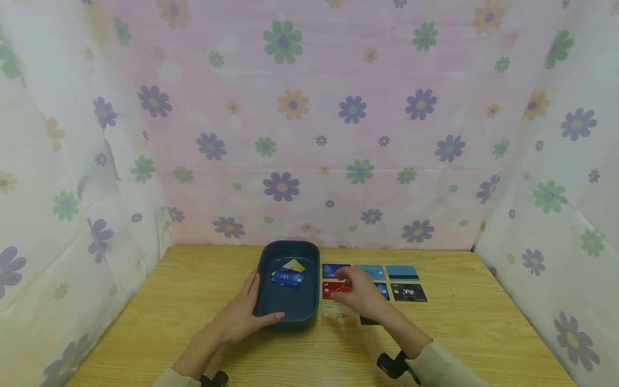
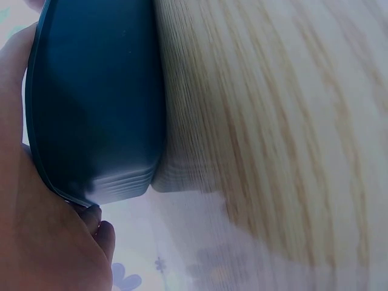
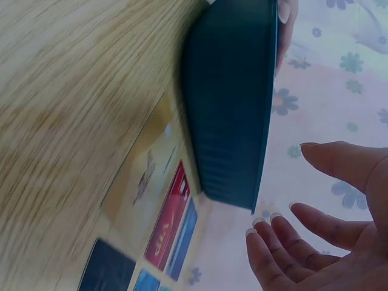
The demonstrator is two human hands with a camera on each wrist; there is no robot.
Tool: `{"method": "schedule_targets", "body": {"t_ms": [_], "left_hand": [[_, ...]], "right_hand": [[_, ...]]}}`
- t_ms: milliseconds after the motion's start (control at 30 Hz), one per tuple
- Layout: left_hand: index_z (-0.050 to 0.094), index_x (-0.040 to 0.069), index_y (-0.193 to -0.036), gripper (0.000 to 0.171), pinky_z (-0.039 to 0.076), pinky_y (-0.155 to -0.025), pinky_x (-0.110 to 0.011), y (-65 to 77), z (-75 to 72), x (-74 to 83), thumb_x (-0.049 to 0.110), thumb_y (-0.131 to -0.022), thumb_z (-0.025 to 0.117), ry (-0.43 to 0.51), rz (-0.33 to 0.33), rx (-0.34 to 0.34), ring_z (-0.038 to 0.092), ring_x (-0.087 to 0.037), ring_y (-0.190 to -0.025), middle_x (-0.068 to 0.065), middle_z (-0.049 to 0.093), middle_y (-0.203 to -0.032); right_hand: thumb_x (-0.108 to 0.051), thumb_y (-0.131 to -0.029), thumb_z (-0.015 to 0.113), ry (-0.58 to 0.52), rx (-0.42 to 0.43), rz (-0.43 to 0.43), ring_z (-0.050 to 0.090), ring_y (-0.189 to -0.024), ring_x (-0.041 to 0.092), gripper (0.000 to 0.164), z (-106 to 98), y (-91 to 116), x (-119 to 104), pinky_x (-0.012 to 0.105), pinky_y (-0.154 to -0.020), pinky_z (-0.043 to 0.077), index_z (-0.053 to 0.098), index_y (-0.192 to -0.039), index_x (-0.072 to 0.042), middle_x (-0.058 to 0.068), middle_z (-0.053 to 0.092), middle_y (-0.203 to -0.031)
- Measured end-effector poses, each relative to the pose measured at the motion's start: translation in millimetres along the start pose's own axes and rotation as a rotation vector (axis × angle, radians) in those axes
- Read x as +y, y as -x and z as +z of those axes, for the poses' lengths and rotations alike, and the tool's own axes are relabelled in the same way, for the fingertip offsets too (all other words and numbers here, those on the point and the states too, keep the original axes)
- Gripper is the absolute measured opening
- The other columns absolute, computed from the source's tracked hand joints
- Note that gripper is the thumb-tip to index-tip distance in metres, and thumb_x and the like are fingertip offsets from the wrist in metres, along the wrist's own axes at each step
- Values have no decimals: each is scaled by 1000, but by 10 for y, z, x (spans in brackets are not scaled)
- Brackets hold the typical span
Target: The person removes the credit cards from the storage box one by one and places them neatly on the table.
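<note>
My left hand (image 1: 244, 314) grips a dark teal plastic box (image 1: 290, 314), fingers along its left wall and thumb over its near rim. Inside the box lie a blue card (image 1: 288, 278) and a yellowish card (image 1: 294, 264), partly overlapping. Over the card rows right of the box hovers my right hand (image 1: 361, 293), holding nothing. In the right wrist view its fingers (image 3: 291, 245) are loosely bent and the thumb stands apart. Beneath or beside it are a red card (image 1: 330, 288), a gold card (image 1: 336, 316) and a dark card (image 1: 368, 321), partly covered.
More cards lie flat in rows: a dark blue one (image 1: 331, 269), a light blue one (image 1: 371, 272), a blue one with a black stripe (image 1: 403, 273) and a black "Vip" card (image 1: 409, 292). Flowered cloth (image 1: 319, 118) encloses the wooden table (image 1: 474, 322) at back and sides.
</note>
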State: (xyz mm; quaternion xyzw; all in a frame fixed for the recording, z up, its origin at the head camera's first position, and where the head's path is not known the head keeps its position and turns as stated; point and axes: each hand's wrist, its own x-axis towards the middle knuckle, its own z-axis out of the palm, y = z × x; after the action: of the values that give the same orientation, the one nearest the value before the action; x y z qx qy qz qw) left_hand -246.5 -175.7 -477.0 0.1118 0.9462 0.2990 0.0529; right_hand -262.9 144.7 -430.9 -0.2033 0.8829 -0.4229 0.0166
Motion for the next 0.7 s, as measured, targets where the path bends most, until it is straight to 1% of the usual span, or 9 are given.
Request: {"method": "schedule_targets", "body": {"t_ms": [133,267,400,467,567,700], "left_hand": [[-1,3,-164,127,31,-115,-64,-6,1,0,74,-83,67,-4,-1,-1,18,-44,-153,-12,-10,-172],[0,3,-164,128,31,-115,-65,-11,3,1,75,-83,68,-8,-3,1,19,-44,-153,-13,-9,-172],[1,3,-164,128,31,-115,-65,-11,1,2,74,-83,69,5,-5,8,20,-46,-153,-14,-6,-172],[1,2,-164,128,31,-115,-65,-8,-1,2,74,-83,69,8,-2,10,20,-46,-152,-15,-5,-172],[2,2,-164,128,31,-114,-65,-6,2,-4,74,-83,69,4,7,14,21,-46,-152,-16,-4,-172],[1,3,-164,127,32,-115,-64,-5,10,-19,75,-83,68,-7,8,11,22,-45,-152,-15,-4,-172]], "right_hand": [[-12,-93,75,-23,-15,-16,61,-111,43,39,60,-49,-54,52,-89,55,62,-127,3,24,61,-125],[-12,-93,75,-27,-20,-62,63,-104,39,41,123,-93,-104,47,-85,57,61,-127,6,24,61,-122],[-12,-93,74,-19,-18,-105,63,-100,33,39,200,-149,-167,43,-84,58,62,-126,5,22,61,-122],[-12,-93,75,-15,-16,-111,62,-101,32,37,241,-181,-210,43,-85,58,63,-125,3,20,60,-122],[-12,-93,75,-8,-17,-125,62,-104,36,36,305,-225,-275,46,-87,57,64,-125,1,19,60,-121],[-13,-94,74,-22,-33,-122,62,-109,36,37,393,-268,-348,48,-90,56,63,-127,1,18,59,-123]]}}
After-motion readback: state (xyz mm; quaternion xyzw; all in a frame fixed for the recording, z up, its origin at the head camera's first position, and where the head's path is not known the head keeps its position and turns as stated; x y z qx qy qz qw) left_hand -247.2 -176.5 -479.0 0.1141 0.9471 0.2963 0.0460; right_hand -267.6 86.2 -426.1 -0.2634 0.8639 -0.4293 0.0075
